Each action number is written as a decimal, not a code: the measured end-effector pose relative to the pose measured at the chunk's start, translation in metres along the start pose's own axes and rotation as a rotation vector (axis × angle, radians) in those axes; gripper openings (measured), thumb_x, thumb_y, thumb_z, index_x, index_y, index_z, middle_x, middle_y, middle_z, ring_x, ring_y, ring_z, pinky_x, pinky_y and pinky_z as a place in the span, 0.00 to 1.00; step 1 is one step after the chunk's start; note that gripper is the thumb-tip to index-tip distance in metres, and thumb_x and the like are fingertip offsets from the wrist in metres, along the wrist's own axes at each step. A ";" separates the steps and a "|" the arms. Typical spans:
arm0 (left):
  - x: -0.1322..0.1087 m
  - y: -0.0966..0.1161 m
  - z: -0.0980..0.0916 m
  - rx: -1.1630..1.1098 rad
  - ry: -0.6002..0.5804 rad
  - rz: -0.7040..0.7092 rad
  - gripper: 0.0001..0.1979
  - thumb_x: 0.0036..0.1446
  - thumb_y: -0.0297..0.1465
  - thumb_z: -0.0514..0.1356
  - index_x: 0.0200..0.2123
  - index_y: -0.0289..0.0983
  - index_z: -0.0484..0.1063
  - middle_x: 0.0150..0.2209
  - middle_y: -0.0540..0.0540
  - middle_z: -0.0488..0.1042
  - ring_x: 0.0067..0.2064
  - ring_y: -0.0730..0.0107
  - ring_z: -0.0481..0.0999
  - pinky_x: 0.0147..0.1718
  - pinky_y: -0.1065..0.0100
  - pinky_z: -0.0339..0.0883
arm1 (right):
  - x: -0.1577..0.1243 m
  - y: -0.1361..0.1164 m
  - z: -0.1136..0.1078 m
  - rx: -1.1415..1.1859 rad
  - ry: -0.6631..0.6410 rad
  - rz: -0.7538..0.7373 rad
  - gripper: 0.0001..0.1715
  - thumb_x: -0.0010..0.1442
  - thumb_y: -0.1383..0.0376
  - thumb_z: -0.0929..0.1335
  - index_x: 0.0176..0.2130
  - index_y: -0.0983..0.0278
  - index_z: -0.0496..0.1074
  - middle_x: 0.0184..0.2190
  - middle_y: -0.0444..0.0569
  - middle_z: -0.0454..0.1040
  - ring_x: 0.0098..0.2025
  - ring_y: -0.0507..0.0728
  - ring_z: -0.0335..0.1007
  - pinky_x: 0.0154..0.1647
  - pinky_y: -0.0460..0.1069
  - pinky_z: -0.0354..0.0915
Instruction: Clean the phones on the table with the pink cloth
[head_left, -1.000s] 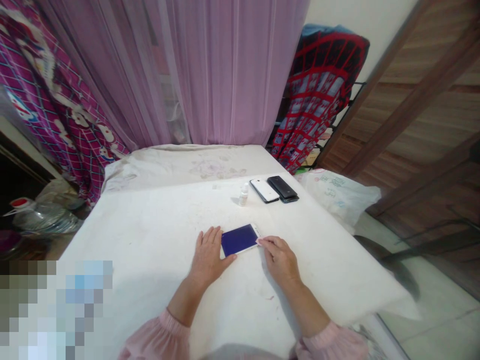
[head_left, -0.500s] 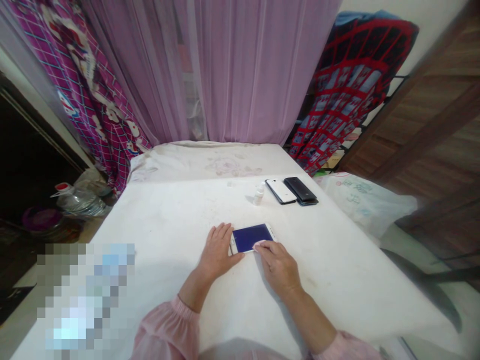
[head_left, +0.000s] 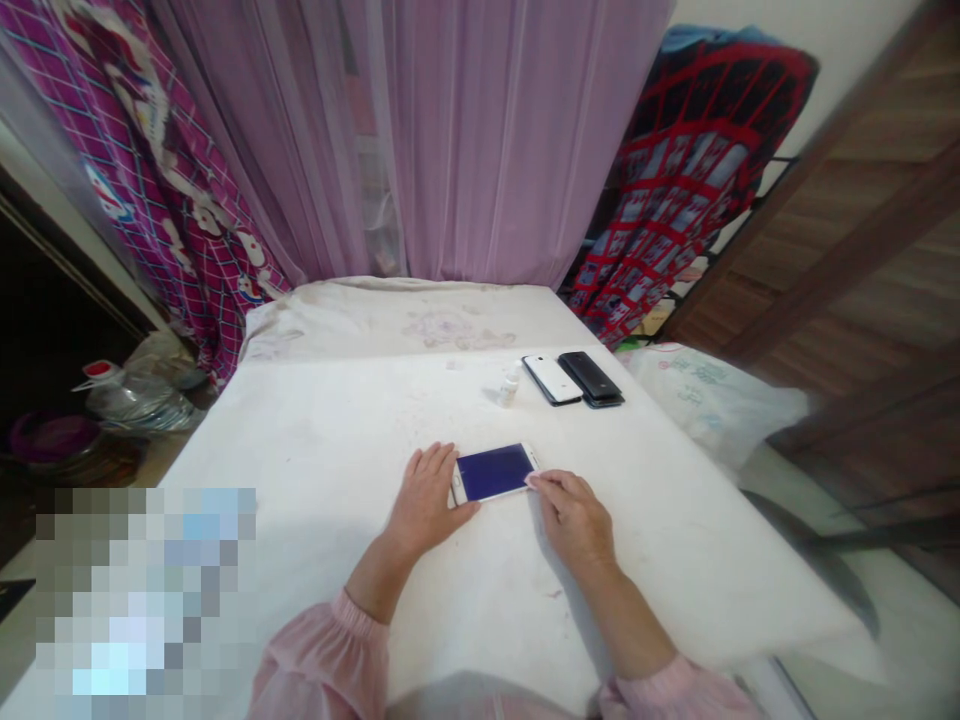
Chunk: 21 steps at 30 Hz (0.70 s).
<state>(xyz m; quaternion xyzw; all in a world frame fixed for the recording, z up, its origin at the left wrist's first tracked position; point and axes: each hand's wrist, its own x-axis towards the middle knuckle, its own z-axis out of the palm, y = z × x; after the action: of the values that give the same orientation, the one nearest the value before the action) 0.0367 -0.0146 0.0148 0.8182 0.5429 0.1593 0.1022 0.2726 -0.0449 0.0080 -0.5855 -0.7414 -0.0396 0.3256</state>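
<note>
A white phone with a dark blue screen (head_left: 494, 471) lies flat on the white table (head_left: 330, 440). My left hand (head_left: 426, 498) rests flat against the phone's left end, fingers together, thumb along its near edge. My right hand (head_left: 574, 513) pinches a small pale piece, perhaps a wipe or cloth (head_left: 530, 482), at the phone's near right corner. Both arms wear pink sleeves.
A small white dropper bottle (head_left: 510, 387), a white phone (head_left: 552, 379) and a black phone (head_left: 590, 378) lie farther back on the right. Purple curtains hang behind. A patterned red blanket (head_left: 675, 170) drapes at right; a white plastic bag (head_left: 712, 400) sits beside the table.
My right hand's pinch slid left along the phone's near edge, then back to its right corner. The left hand stays on the phone. The camera view shifted.
</note>
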 end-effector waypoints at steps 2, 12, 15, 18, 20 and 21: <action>0.000 0.000 0.001 0.006 0.001 0.003 0.34 0.54 0.44 0.60 0.60 0.35 0.59 0.63 0.36 0.60 0.65 0.51 0.56 0.63 0.47 0.46 | 0.000 -0.011 0.003 0.011 -0.005 -0.016 0.18 0.62 0.70 0.61 0.41 0.57 0.78 0.39 0.47 0.76 0.40 0.55 0.70 0.40 0.48 0.69; 0.000 -0.003 0.003 0.016 0.022 0.029 0.33 0.55 0.44 0.60 0.60 0.35 0.59 0.63 0.36 0.62 0.65 0.49 0.57 0.62 0.47 0.47 | 0.004 -0.024 0.004 0.072 -0.094 -0.032 0.19 0.61 0.72 0.61 0.42 0.56 0.78 0.40 0.46 0.76 0.42 0.54 0.70 0.43 0.47 0.68; 0.000 -0.002 0.002 0.013 0.017 0.020 0.33 0.55 0.44 0.60 0.60 0.35 0.60 0.63 0.37 0.62 0.65 0.49 0.57 0.63 0.46 0.47 | 0.008 -0.004 0.001 0.001 -0.051 0.049 0.18 0.61 0.70 0.62 0.40 0.57 0.78 0.39 0.46 0.76 0.40 0.55 0.71 0.39 0.47 0.68; 0.001 0.000 0.001 0.018 0.009 0.015 0.33 0.55 0.44 0.60 0.60 0.34 0.60 0.63 0.37 0.61 0.65 0.50 0.56 0.63 0.47 0.47 | 0.013 0.001 0.001 -0.068 -0.039 0.101 0.16 0.61 0.69 0.62 0.38 0.59 0.79 0.37 0.47 0.77 0.38 0.56 0.71 0.36 0.48 0.67; 0.001 0.000 0.001 0.021 0.011 0.015 0.33 0.55 0.43 0.60 0.60 0.34 0.60 0.63 0.37 0.61 0.65 0.50 0.56 0.63 0.47 0.46 | 0.014 -0.006 0.004 -0.078 -0.054 0.079 0.17 0.60 0.71 0.62 0.39 0.59 0.79 0.37 0.47 0.77 0.38 0.56 0.71 0.37 0.48 0.67; 0.001 0.001 0.001 0.022 0.014 0.016 0.33 0.55 0.43 0.60 0.60 0.35 0.60 0.63 0.37 0.61 0.65 0.50 0.56 0.63 0.47 0.46 | 0.014 -0.012 0.006 -0.072 -0.064 0.058 0.17 0.60 0.72 0.62 0.39 0.59 0.78 0.38 0.47 0.77 0.39 0.56 0.71 0.38 0.48 0.67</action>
<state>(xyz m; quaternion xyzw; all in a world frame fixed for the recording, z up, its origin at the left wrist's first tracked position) 0.0379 -0.0138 0.0141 0.8224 0.5388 0.1598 0.0883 0.2575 -0.0340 0.0150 -0.6192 -0.7320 -0.0383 0.2815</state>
